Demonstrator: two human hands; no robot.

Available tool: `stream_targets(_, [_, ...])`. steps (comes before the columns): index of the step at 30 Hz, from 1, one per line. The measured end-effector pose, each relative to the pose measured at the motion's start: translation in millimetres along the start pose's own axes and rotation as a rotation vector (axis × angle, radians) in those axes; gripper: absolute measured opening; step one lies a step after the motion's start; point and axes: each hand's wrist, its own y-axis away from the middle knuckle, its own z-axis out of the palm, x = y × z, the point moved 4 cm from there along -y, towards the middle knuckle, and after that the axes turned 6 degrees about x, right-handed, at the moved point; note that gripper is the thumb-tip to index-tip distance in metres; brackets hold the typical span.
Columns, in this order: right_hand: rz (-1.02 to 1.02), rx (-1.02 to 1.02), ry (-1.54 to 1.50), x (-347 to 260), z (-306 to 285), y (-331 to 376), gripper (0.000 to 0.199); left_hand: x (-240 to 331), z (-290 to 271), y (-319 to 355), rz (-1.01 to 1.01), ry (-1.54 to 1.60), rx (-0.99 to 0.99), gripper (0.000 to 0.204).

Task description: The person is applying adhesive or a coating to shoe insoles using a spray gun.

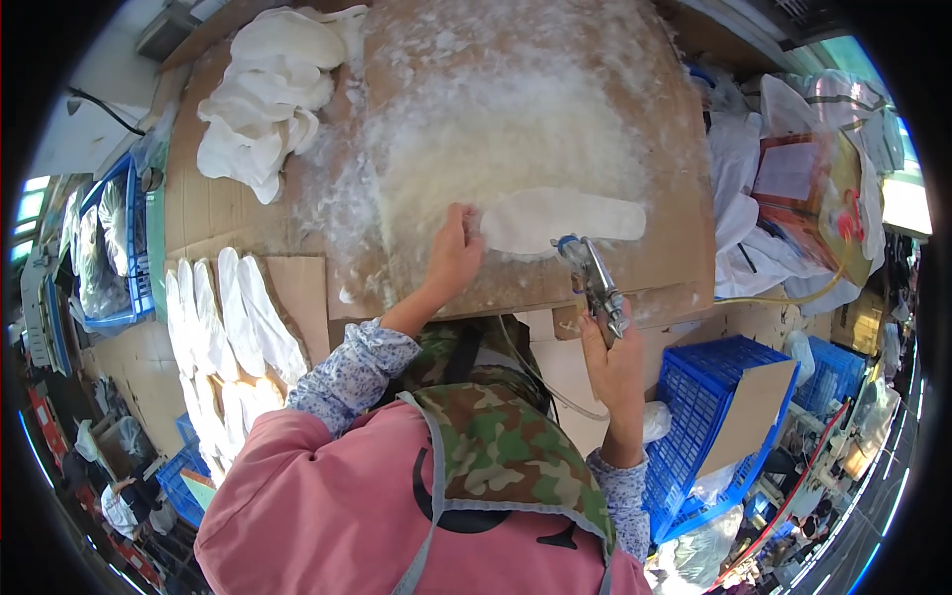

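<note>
My right hand (613,362) is wrapped round the handle of a metal spray gun (597,276). Its nozzle end, with a blue ring, points up and left over the near edge of a flat white insole (555,220). The insole lies crosswise on fuzz-covered cardboard (635,129). At its left end my left hand (458,248) is closed, fingertips pinching the tip. A thin clear hose (550,389) runs below the gun, across the front of my camouflage apron (516,446).
A pile of white insoles (273,89) lies at the far left. Several more insoles (238,307) are laid out in rows on cardboard, nearer me. Blue plastic crates (709,426) stand at the lower right. Plastic bags and a yellow hose (783,297) lie at the right.
</note>
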Motion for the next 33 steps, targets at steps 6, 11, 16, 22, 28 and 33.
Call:
stream_targets(6, [-0.05, 0.104, 0.01, 3, -17, -3, 0.02, 12, -2, 6, 0.063, -0.035, 0.097, 0.037])
stream_targets(11, [0.185, 0.088, -0.112, 4, -39, 2, 0.017, 76, 1, 32, 0.634, -0.276, 0.052, 0.04])
stream_targets(16, [0.194, 0.354, -0.292, 20, -65, 9, 0.02, 99, 87, 44, 0.786, -0.435, -0.37, 0.046])
stream_targets(22, [0.19, 0.382, -0.339, 30, -77, 15, 0.025, 100, 154, 40, 0.958, -0.638, -0.332, 0.049])
stream_targets(28, [0.241, 0.26, -0.19, 49, -70, 17, 0.02, 95, 165, 44, 1.026, -0.713, -0.281, 0.048])
stream_targets(33, [0.075, 0.387, -0.167, 48, -76, 15, 0.024, 95, 166, 42, 0.97, -0.661, -0.335, 0.047])
